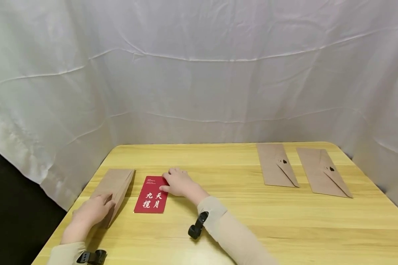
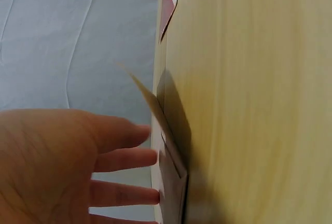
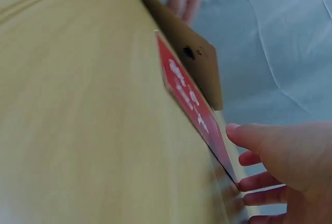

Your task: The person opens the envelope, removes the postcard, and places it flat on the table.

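White, creased cloth (image 1: 219, 88) hangs across the upper frame; a yellow wood-grain table (image 1: 318, 235) with rounded far corners spans below, softly glaring at bottom centre; something black (image 1: 13, 206) fills the lower left.

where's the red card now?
Head view: left of centre on the table, the red card lies between the leftmost envelope and the right hand.

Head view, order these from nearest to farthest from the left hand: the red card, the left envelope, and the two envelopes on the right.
From the left hand:
1. Left envelope, directly at the hand
2. Red card, to its right
3. Inner right envelope, well past the card
4. Outer right envelope, farthest right
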Available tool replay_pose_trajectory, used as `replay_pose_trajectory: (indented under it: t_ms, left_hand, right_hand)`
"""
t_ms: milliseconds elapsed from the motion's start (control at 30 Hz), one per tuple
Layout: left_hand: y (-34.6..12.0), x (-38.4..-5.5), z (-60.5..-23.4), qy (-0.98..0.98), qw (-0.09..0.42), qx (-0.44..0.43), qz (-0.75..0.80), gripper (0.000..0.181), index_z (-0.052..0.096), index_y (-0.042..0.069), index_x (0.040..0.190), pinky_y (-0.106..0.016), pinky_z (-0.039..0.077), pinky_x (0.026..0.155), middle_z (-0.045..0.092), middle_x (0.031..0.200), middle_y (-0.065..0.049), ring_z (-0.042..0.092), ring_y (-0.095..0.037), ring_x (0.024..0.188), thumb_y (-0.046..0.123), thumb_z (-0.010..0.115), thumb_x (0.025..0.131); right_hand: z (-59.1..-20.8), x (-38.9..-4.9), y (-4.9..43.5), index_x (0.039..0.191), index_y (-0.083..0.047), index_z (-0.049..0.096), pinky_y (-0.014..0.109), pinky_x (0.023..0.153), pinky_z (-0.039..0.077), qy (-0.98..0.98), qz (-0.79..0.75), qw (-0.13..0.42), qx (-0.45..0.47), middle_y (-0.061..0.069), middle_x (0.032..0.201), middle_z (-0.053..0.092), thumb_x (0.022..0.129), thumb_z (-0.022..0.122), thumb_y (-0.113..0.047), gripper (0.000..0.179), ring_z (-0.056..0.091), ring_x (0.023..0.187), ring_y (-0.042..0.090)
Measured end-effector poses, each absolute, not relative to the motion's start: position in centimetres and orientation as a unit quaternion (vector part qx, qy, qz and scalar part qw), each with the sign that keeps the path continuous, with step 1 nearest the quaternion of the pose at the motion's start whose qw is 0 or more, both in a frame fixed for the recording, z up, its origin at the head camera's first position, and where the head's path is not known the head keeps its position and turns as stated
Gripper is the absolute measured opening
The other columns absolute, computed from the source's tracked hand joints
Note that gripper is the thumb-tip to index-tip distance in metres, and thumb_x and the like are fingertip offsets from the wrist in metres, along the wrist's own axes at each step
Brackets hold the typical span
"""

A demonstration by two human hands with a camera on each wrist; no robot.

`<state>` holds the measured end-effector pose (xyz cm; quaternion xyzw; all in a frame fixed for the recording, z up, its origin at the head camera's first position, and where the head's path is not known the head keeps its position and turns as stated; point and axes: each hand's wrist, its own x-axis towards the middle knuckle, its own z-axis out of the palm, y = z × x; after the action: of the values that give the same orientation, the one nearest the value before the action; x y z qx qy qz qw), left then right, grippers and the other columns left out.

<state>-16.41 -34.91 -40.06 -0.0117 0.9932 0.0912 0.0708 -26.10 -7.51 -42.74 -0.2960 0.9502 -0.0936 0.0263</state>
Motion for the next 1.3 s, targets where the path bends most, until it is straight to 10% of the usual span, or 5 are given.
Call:
replay_pose_trajectory:
  t_ms: [400, 833, 1300]
  left_hand:
    - [-29.2, -16.0, -39.2, 0.982, -0.134, 0.097, 0.095, 0.039, 0.062, 0.005, 0.127, -0.067, 0.044, 0.094, 0.065, 0.125, -0.022, 0.059, -0.047, 0.114, 0.025, 0.061, 0.095]
    - [-26.0, -14.7, -39.9, 0.989, 0.03, 0.124, 0.075, 0.044, 0.066, 0.02, 0.128, -0.077, 0.017, 0.106, 0.059, 0.136, -0.017, 0.038, -0.051, 0.135, 0.036, 0.069, 0.088]
    - [-25.3, -15.5, -40.0, 0.984, -0.073, 0.159, 0.037, 0.036, 0.068, 0.017, 0.121, -0.069, 0.034, 0.101, 0.067, 0.125, -0.008, 0.057, -0.037, 0.121, 0.032, 0.069, 0.088]
  right_hand:
    - [-42.0, -24.3, -3.4, 0.149, -0.016, 0.04, 0.042, 0.114, 0.038, 0.933, -0.099, 0.033, -0.345, 0.014, 0.151, 0.041, 0.096, 0.056, -0.046, 0.063, 0.042, 0.139, 0.031]
    - [-41.3, -22.2, 2.6, 0.15, -0.013, 0.037, 0.049, 0.116, 0.034, 0.918, -0.099, 0.053, -0.38, 0.02, 0.154, 0.035, 0.098, 0.053, -0.044, 0.062, 0.038, 0.141, 0.038]
    - [-41.3, -20.7, 10.2, 0.146, -0.01, 0.043, 0.062, 0.108, 0.038, 0.924, -0.105, -0.009, -0.367, 0.021, 0.15, 0.04, 0.097, 0.055, -0.042, 0.059, 0.04, 0.138, 0.041]
